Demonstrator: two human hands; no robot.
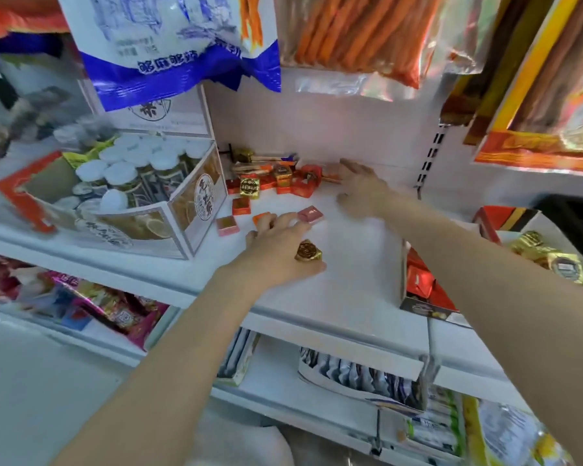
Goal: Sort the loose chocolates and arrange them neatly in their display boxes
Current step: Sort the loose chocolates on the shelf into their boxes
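Left hand: our left hand lies flat on the white shelf, fingers spread, a gold chocolate against the thumb
Pink chocolate: we see it at the fingertips
Display box: red pieces in a box at our right
Right hand: our right hand is open, blurred, beside the loose pile at the back wall

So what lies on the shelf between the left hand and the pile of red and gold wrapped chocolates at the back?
Head view: the left hand fingertips meet a pink square chocolate and an orange one; then bare white shelf up to the pile.
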